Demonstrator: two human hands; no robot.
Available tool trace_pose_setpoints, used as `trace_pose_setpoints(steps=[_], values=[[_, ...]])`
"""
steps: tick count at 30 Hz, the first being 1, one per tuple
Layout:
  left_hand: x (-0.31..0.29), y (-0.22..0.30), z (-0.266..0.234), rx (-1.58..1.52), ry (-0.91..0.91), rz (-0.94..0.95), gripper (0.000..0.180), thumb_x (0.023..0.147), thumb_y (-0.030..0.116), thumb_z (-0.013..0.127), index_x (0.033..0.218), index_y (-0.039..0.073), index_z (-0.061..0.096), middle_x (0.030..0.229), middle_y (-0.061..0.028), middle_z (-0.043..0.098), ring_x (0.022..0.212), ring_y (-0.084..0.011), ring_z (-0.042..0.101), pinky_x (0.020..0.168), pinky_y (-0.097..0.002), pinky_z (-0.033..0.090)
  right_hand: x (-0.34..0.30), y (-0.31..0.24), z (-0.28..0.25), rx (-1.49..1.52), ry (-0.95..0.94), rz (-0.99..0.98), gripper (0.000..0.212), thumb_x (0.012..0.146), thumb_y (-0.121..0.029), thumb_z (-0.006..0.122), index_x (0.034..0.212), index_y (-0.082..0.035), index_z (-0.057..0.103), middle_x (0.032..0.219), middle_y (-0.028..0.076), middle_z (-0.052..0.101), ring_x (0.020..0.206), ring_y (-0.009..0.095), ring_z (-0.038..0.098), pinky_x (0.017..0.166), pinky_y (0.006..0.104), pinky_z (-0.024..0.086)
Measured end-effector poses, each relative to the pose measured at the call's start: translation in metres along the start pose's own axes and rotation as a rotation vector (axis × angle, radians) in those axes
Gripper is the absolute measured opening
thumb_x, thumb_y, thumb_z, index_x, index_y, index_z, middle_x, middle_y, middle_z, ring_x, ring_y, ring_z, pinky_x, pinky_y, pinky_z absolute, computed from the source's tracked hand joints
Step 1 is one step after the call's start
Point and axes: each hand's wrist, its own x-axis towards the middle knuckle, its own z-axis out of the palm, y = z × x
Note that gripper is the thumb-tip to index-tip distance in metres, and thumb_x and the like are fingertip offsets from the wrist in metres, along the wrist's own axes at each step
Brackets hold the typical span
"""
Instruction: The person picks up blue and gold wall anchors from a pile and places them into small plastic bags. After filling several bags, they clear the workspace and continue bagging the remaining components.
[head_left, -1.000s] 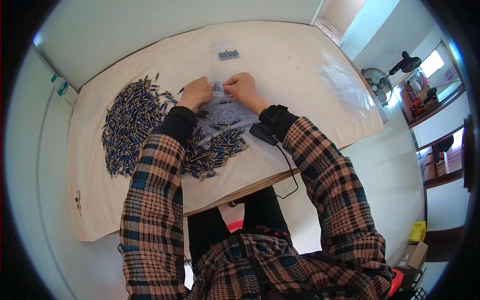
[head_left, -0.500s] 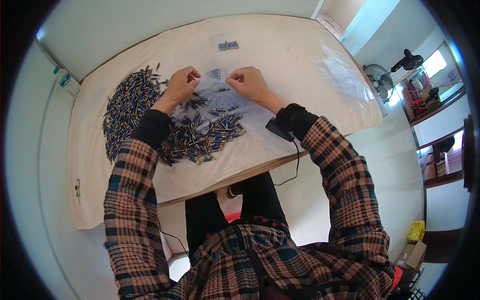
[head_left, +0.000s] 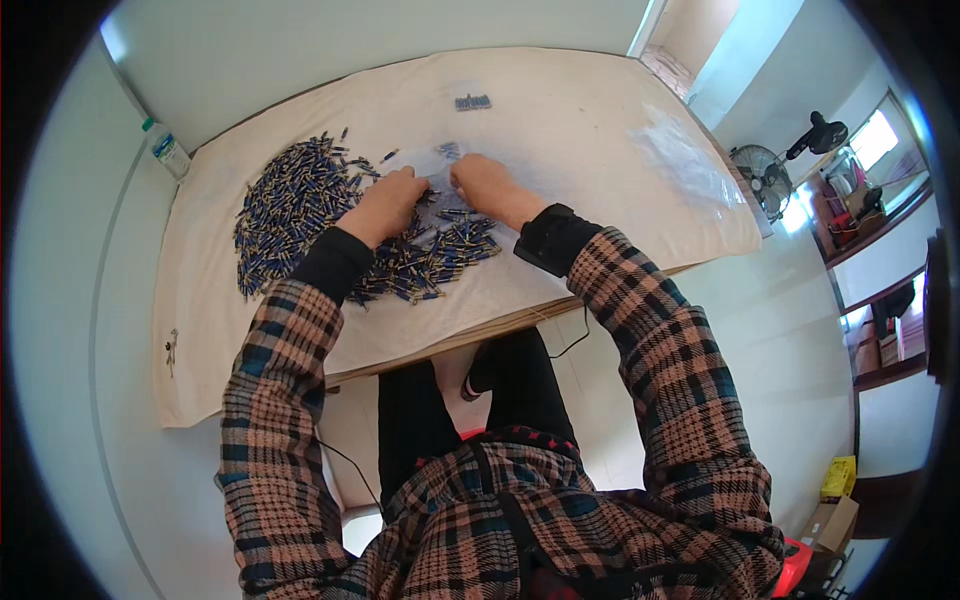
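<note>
A smaller heap of short blue-and-gold cylinders (head_left: 440,262) lies on the cream cloth nearest me. My left hand (head_left: 392,205) is closed at this heap's far edge, its fingertips among dark pieces; whether it grips one is hidden. Just right of it, my right hand (head_left: 485,187) has curled fingers turned inward, and I cannot see what, if anything, is in them. Beyond both hands rests a small group of cylinders (head_left: 448,150). Farther back, a neat row of them (head_left: 473,102) stands side by side. A larger heap of the same cylinders (head_left: 290,205) spreads to the left.
The cream cloth (head_left: 570,120) covers the table. Clear plastic (head_left: 690,165) lies at its right side. A green-capped bottle (head_left: 168,150) stands by the left wall, with keys (head_left: 171,350) at the near left. A fan (head_left: 765,180) is beyond the right edge.
My left hand has moved right and toward me, down to the smaller heap. My right hand has turned its fingers inward and downward. The whole view has shifted slightly.
</note>
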Motion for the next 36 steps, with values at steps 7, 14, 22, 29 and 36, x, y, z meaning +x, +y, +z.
trace_pose_setpoints(steps=[7,14,22,29,36], values=[[0.0,0.002,-0.004,0.094,0.014,0.0,0.026,0.068,-0.003,0.057,0.092,0.005,0.054,0.089,-0.0153,0.054,0.086,-0.0359,0.055,0.072,-0.0434,0.047,-0.008,-0.012,-0.003,-0.082,0.04,-0.031,0.009,0.071,-0.012,0.066,0.079,-0.01,0.062,0.082,0.013,0.061,0.082,0.033,0.059,0.07,0.0424,0.048],[-0.01,-0.005,-0.002,0.135,-0.058,-0.002,0.018,0.072,0.0,0.055,0.089,0.005,0.053,0.086,-0.0166,0.059,0.085,-0.0354,0.058,0.071,-0.044,0.049,-0.035,-0.026,-0.018,0.003,0.087,-0.061,0.01,0.072,-0.012,0.065,0.081,-0.009,0.066,0.081,0.014,0.064,0.082,0.032,0.06,0.071,0.0421,0.048],[-0.027,-0.013,-0.006,-0.018,0.007,0.059,0.02,0.068,-0.002,0.057,0.087,0.003,0.052,0.084,-0.0193,0.056,0.084,-0.0373,0.055,0.071,-0.042,0.045,-0.048,-0.037,-0.006,0.329,0.06,-0.028,0.011,0.071,-0.011,0.065,0.08,-0.004,0.068,0.08,0.017,0.064,0.076,0.036,0.061,0.069,0.041,0.049],[-0.047,-0.023,-0.01,-0.125,-0.045,0.039,0.021,0.069,-0.003,0.058,0.09,0.001,0.055,0.087,-0.0181,0.057,0.081,-0.0368,0.054,0.07,-0.04,0.045,-0.03,-0.101,0.02,0.31,0.139,0.009,0.01,0.069,-0.01,0.065,0.075,-0.004,0.068,0.075,0.018,0.063,0.072,0.038,0.061,0.066,0.0423,0.049],[-0.091,-0.036,-0.015,-0.273,0.015,-0.057,0.019,0.072,-0.002,0.061,0.09,0.002,0.055,0.085,-0.0162,0.057,0.079,-0.0336,0.055,0.069,-0.0372,0.044,-0.017,-0.137,0.022,0.383,0.134,-0.056,0.009,0.07,-0.008,0.059,0.071,0.0,0.064,0.076,0.021,0.062,0.073,0.039,0.06,0.065,0.0445,0.049]])
